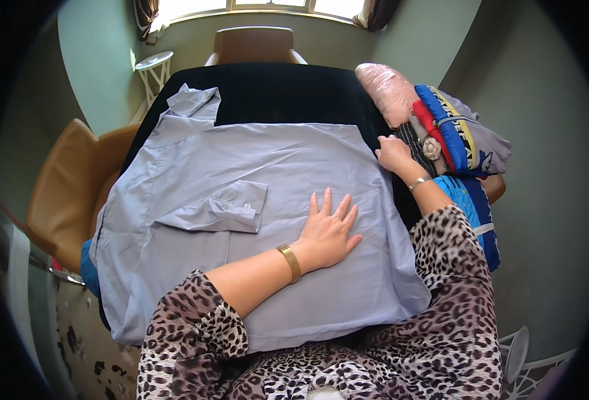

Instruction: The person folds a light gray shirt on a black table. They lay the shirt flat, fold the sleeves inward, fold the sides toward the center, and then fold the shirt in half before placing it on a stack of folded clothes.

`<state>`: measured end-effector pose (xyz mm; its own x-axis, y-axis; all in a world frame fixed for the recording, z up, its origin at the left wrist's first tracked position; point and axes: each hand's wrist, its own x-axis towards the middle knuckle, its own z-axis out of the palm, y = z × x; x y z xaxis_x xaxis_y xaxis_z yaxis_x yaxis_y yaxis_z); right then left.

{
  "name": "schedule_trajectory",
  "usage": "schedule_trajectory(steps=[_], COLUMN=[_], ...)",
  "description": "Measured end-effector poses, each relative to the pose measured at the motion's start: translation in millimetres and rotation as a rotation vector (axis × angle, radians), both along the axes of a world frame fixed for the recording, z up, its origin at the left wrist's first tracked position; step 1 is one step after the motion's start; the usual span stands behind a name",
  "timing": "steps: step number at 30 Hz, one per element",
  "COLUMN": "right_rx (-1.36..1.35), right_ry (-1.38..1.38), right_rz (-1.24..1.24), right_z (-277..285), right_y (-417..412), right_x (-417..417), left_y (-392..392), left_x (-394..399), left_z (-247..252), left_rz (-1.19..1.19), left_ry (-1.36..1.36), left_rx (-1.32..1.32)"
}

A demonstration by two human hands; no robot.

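Observation:
A light blue-grey button shirt (184, 170) lies spread over a dark cloth-covered table (284, 95). Its collar end points left, and one sleeve with a buttoned cuff (244, 205) is folded across the body. The other sleeve (194, 102) reaches toward the far left, its end crumpled. My left hand (328, 235) rests flat on the shirt's right half, fingers apart. At the far right edge of the shirt is my right hand (394, 154), fingers curled by the fabric; whether it pinches the cloth cannot be made out.
Folded clothes (449, 130) are piled at the table's right side, beside a pink glossy bundle (387, 92). A bright blue folded garment (467, 210) lies nearer. Tan chairs stand left (64, 195) and beyond the table (253, 45). A small white round table (154, 61) is at the far left.

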<state>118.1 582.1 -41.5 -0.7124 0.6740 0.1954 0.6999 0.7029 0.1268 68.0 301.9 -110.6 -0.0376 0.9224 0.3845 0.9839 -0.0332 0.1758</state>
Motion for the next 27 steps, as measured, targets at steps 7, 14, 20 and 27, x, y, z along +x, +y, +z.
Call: schedule_trajectory(steps=[7, 14, 20, 27], right_rx=[-0.721, -0.130, -0.119, 0.182], right_ry=[0.041, 0.180, 0.252, 0.044], right_rz=[-0.185, 0.158, 0.471, 0.157], right_z=[30, 4, 1, -49], right_y=[-41, -2, -87, -106], right_x=[19, 53, 51, 126], left_y=[-7, -2, -9, -7], left_x=[-3, 0, -6, -1], left_z=[7, 10, 7, 12], left_rz=[0.027, -0.039, -0.033, -0.068], left_ry=[-0.005, -0.007, -0.003, -0.008], left_rx=[-0.049, -0.048, -0.050, -0.080])
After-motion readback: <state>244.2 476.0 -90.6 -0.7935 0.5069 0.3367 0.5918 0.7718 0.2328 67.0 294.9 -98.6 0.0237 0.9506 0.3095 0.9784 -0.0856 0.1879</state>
